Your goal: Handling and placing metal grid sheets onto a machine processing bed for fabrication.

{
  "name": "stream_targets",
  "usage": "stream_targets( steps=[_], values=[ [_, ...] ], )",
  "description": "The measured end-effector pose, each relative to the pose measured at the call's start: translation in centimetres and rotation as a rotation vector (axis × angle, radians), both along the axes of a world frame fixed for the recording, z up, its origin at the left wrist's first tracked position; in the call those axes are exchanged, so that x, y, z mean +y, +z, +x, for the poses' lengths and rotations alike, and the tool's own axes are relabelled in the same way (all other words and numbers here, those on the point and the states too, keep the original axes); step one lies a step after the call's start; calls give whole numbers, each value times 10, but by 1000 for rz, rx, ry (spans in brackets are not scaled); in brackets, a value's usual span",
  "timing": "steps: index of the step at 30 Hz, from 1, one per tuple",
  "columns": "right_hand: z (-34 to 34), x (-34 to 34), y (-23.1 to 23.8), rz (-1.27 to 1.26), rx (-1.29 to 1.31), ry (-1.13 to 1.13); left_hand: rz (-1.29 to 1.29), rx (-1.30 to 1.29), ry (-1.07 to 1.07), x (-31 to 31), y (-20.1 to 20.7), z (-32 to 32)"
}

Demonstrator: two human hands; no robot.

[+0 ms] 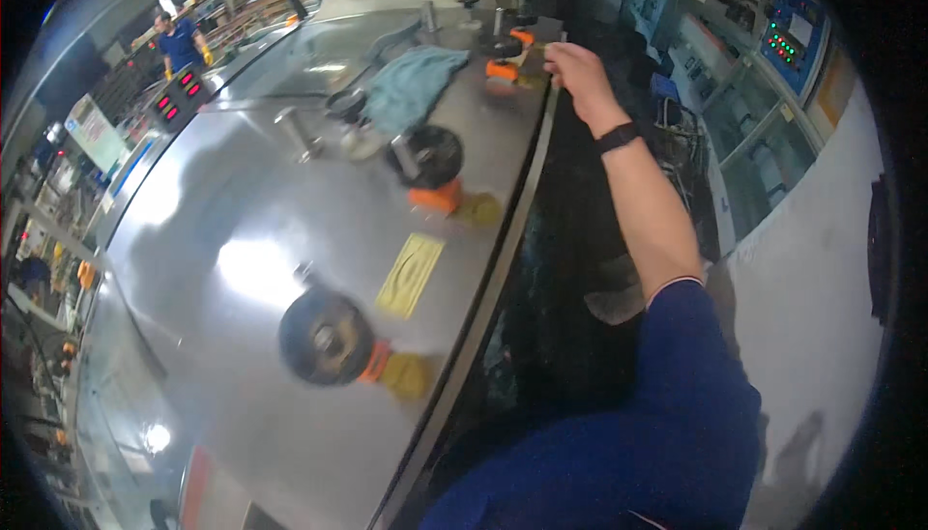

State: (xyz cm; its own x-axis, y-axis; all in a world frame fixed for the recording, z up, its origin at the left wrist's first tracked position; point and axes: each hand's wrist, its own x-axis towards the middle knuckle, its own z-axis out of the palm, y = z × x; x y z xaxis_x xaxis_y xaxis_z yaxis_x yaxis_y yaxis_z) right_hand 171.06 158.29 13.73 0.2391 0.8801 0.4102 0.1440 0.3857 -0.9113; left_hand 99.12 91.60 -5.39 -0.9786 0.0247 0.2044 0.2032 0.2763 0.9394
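My right hand (pixel 578 81) reaches out over the far right edge of a big metal machine top (pixel 242 356). Its fingers are curled together at the edge; whatever they pinch, if anything, is too small to make out. A dark band circles that wrist. Nearest to the hand are a black handwheel (pixel 503 45) and an orange part (pixel 502 71) mounted on the top. A light blue cloth (pixel 411 85) lies crumpled further left. Closer to me sit two more black handwheels, one in the middle (pixel 435 156) and one in front (pixel 327 337). My left hand is out of the picture.
A yellow label (pixel 410 275) is stuck on the metal. Along the right stands a cabinet with a blue control panel (pixel 795 37) of lit buttons. A dark strip of floor (pixel 541 337) runs beside the machine. Another person (pixel 181 45) stands at the far left.
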Motion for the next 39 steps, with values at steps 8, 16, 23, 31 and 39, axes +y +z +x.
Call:
stream_targets(
  steps=[8, 16, 23, 31, 39],
  values=[
    [54, 141, 10, 88, -200, -153, 18, 149, -72, 58, 41, 174],
    [18, 246, 20, 26, -129, 198, 310, 43, -69, 88, 59, 235],
    [-33, 264, 20, -87, -128, 548, 187, 139, -24, 44, 17, 224],
    [-36, 186, 38, -75, -233, 499, 295, 78, 23, 99, 51, 261],
    [30, 185, 23, -19, 53, 458, 170, 77, 53, 88, 43, 256]
  ],
)
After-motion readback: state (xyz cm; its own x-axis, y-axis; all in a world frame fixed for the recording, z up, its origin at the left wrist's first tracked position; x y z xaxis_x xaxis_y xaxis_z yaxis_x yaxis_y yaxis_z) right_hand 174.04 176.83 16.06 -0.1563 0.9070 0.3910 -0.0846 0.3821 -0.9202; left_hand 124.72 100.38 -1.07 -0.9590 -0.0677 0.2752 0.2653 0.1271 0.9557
